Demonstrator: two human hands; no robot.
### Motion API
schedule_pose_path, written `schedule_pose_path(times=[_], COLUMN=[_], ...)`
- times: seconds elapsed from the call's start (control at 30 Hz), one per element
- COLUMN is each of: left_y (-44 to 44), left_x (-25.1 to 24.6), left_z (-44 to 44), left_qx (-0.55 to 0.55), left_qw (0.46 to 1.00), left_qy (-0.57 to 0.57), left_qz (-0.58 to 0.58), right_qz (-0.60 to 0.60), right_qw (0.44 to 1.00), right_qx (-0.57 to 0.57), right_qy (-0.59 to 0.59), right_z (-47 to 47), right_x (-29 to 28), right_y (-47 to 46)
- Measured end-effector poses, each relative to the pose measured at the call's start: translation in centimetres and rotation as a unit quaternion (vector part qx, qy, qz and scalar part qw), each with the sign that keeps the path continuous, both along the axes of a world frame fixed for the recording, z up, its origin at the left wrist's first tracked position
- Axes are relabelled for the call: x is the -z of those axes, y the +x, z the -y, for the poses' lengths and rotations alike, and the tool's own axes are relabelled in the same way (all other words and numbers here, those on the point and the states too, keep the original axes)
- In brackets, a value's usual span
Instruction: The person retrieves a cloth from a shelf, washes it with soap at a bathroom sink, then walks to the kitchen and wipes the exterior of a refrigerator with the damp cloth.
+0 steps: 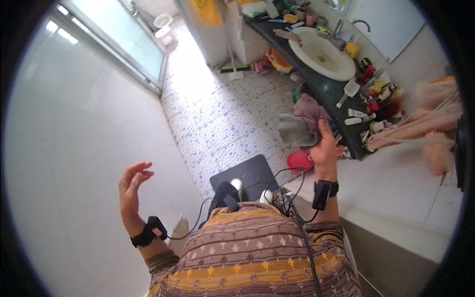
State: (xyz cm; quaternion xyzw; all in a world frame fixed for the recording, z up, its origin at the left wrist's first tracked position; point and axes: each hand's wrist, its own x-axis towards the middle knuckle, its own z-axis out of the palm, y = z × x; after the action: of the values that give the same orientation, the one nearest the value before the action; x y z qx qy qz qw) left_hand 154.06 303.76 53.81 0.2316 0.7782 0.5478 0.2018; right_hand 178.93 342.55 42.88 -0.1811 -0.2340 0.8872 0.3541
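Observation:
My left hand (130,185) is raised beside the white wall, its fingers loosely bent and apart, with nothing in it. On the other side, my right hand (324,150) is near the front edge of the dark countertop (326,87). A purple cloth (310,107) and a grey-green cloth (297,130) appear just beyond its fingers. Whether the hand grips or only overlaps them cannot be told. Below it is a red object (299,161), partly covered by the hand. Black straps with small boxes sit on both wrists, joined to cables.
A white oval sink (322,54) is set into the countertop, with bottles and a white scoop-like object (349,92) around it. A broom (234,68) and orange basin (278,60) are on the pebble-patterned floor. A dark mat (246,172) lies by my feet. A frosted-glass door (126,33) is at left.

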Motion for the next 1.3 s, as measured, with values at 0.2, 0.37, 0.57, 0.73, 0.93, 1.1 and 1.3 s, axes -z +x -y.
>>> schedule_pose_path(times=[0.2,0.37,0.57,0.73,0.93,1.1,1.3], left_y=[-9.7,-12.4,-7.5,-5.1,-6.0,-7.2,-5.4], left_x=[10.1,15.9,17.9,18.7,20.9,27.4,35.8], left_z=[-13.1,-32.6,-48.6,-59.8,-73.8,-83.9,-96.5], left_qx=[0.169,0.432,0.596,0.511,0.487,0.457,0.645], left_qw=[0.974,0.888,0.784,0.819,0.837,0.887,0.657], left_qy=[0.054,0.032,0.043,0.073,-0.062,-0.035,-0.151], left_qz=[0.137,0.158,0.165,0.251,0.242,-0.059,-0.36], right_qz=[0.016,0.017,0.039,-0.005,-0.062,0.032,0.174], right_qw=[0.996,0.977,0.961,0.969,0.966,0.948,0.889], right_qx=[0.09,0.209,0.272,0.242,0.24,0.314,0.417], right_qy=[0.002,0.041,-0.02,-0.044,-0.07,-0.043,-0.07], right_z=[-5.6,-9.7,-17.0,-27.0,-39.3,-45.5,-45.7], right_x=[2.4,3.1,4.4,8.0,11.2,13.2,12.4], right_y=[-6.0,-9.9,-11.7,-13.2,-14.2,-10.9,-8.3])
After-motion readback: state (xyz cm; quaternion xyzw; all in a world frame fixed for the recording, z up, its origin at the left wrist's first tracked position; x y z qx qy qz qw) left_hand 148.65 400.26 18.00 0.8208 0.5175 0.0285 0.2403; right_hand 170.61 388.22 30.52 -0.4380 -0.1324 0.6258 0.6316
